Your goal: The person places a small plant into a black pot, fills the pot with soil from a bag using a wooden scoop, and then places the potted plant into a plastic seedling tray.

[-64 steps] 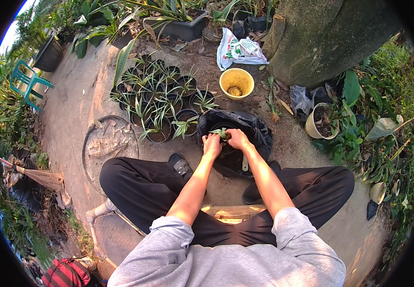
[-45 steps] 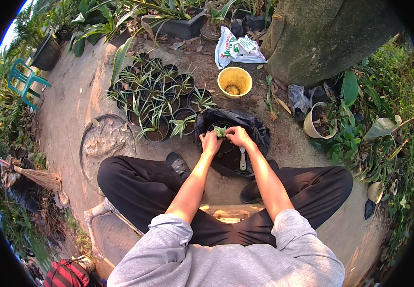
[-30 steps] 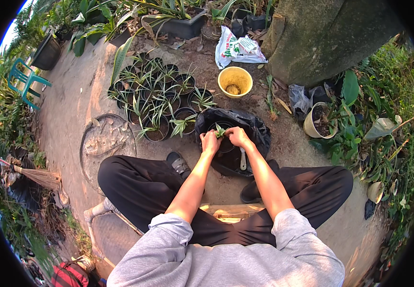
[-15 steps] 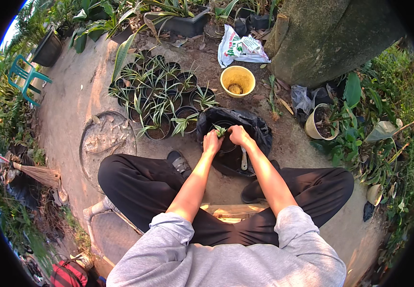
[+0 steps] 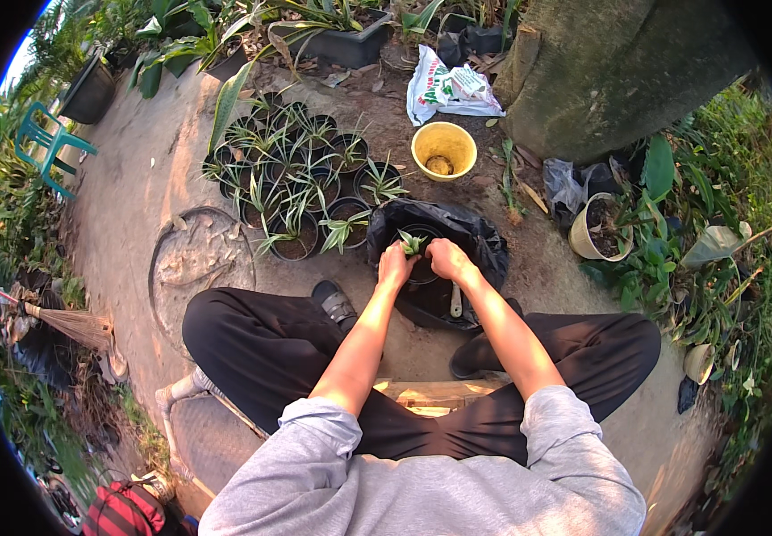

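Observation:
A small plant with striped leaves (image 5: pixel 412 242) stands in a round black pot (image 5: pixel 423 280), which rests inside an open black plastic bag (image 5: pixel 486 239) of dark soil. My left hand (image 5: pixel 394 266) has its fingers closed around the base of this plant. Across from it, my right hand (image 5: pixel 447 258) is curled at the pot's other side, fingertips bent down and largely hidden. A hand trowel with a pale handle (image 5: pixel 455 304) lies in the bag below my right hand.
Several black pots with spiky plants (image 5: pixel 296 237) crowd together at the far left. Beyond the bag stands a yellow bucket (image 5: pixel 444 152), with a white printed sack (image 5: pixel 453 89) behind it. A cream pot (image 5: pixel 600 228) leans at the right near a tree trunk (image 5: pixel 609 80).
My right hand has shifted very slightly to the left and down beside the plant. The plant's leaves show a little more openly. My left hand stays almost in place.

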A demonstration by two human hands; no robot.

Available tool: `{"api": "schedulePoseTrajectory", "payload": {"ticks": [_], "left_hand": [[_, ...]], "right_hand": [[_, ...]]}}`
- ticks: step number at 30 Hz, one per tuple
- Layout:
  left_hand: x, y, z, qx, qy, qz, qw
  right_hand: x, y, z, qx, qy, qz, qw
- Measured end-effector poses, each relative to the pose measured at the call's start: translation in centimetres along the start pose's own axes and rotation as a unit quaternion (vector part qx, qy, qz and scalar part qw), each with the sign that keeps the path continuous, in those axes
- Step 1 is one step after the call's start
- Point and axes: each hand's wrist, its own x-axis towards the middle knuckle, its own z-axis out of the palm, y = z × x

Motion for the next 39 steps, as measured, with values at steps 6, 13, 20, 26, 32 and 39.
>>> {"api": "schedulePoseTrajectory", "payload": {"ticks": [6, 13, 20, 26, 32, 39], "left_hand": [[-0.3, -0.4, -0.5, 0.096, -0.036, 0.079, 0.992], [0.1, -0.8, -0.5, 0.223, -0.04, 0.152, 0.962], [1.8, -2.0, -0.6, 0.214, -0.079, 0.181, 0.957], [2.1, -1.5, 0.1, 0.211, -0.042, 0.232, 0.949], [1.8, -1.8, -0.4, 0.265, -0.025, 0.243, 0.933], [1.7, -3.4, -0.2, 0.213, -0.082, 0.23, 0.946]], "right_hand": [[-1.4, 0.1, 0.5, -0.249, 0.1, -0.061, 0.961], [-1.0, -0.2, 3.8, -0.222, 0.131, -0.028, 0.966], [-0.5, -0.2, 3.3, -0.221, 0.109, -0.031, 0.969], [-0.8, -0.1, 3.2, -0.256, 0.136, -0.023, 0.957], [-0.1, 0.3, 4.2, -0.263, 0.157, -0.018, 0.952], [-1.4, -0.5, 4.2, -0.199, 0.165, -0.004, 0.966]]}}
